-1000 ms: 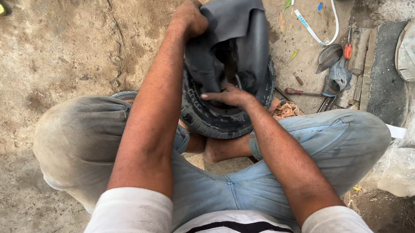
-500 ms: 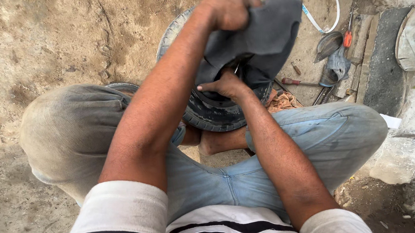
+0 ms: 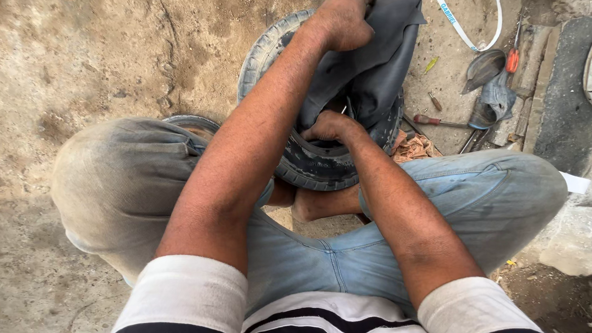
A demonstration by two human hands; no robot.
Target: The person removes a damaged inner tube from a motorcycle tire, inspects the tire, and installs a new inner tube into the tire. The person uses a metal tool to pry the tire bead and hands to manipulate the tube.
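sitting on the dusty ground, a person works at a small black rubber tyre (image 3: 309,166) that leans between the knees of their faded blue jeans (image 3: 446,206). a floppy dark grey rubber inner tube (image 3: 372,68) hangs part way out of the tyre's open middle.

the left hand (image 3: 341,19) is up high, with its fingers closed tight in a fist around the top fold of the tube. the right hand (image 3: 331,125) is lower, at the tyre's inside edge, where the tube goes down into it. its fingers curl down into the gap and press on the rubber, but the tips are hidden, so i cannot tell if they pinch the tube or only hold the tyre.

the step in hand looks like getting the tube out of the tyre, and it seems about half done, since the low part sits inside. the next move would need a steady pull up with the high hand while the low hand keeps the tyre from lifting. the little metal valve could snag on the edge.

off to the right, near a stone kerb (image 3: 562,92), lie a red-handled screwdriver (image 3: 435,120), some metal tools (image 3: 483,69) and a white plastic strap (image 3: 464,22).
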